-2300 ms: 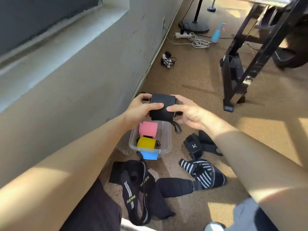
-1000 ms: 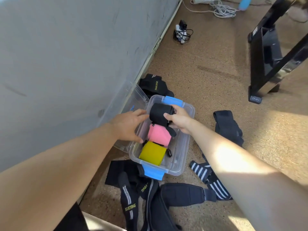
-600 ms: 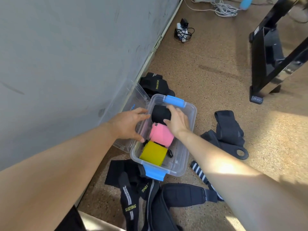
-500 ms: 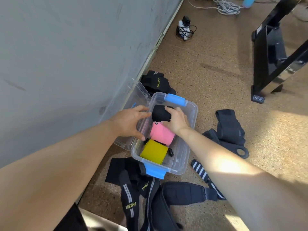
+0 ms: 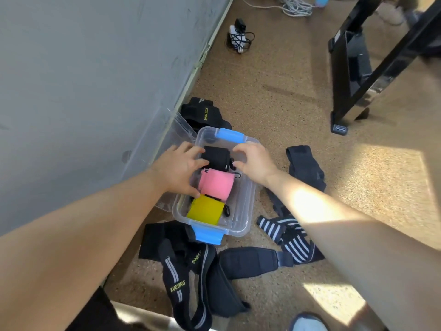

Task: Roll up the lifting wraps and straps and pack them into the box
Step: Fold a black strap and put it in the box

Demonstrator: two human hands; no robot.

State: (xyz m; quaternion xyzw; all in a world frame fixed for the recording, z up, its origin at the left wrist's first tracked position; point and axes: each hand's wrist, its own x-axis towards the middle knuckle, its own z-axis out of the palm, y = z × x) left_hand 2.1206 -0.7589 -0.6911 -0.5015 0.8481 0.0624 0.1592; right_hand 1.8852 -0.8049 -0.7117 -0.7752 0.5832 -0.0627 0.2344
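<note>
**A:** Where is the black roll lying?

**B:** The black roll [image 5: 216, 158] is lying at the far end of the clear box [image 5: 248, 204], a little above the middle of the frame. It is touching the pink roll [image 5: 216, 185] next to it, and the yellow roll [image 5: 205, 210] is lying at the near end, just beside the pink one.

**A:** What are the hands doing?

**B:** The right hand [image 5: 254, 158] is reaching in from the right. Its grip is clamping the black roll's right end, with the fingers curled over the top and the thumb on the near side. The left hand [image 5: 177, 169] is resting over the box's left rim with its grip apart. Its fingers are lying fairly straight against the roll's left end, and its thumb is pointing down beside the pink roll.

**A:** And what is lying around the box?

**B:** A near blue latch [image 5: 207, 235] and a far blue latch [image 5: 230, 136] are sitting on the box's two short ends. The clear lid [image 5: 177, 130] is leaning on the grey wall [image 5: 95, 80] at the left. A black lettered wrap [image 5: 202, 113] is lying on the floor [image 5: 274, 91] just beyond the box. Loose black straps [image 5: 191, 266] are sprawling below it. A striped wrap [image 5: 286, 235] is lying at lower right, and a dark wrap [image 5: 305, 168] is lying at the right, partly under the right forearm. A black metal frame [image 5: 346, 75] is standing at upper right.
</note>
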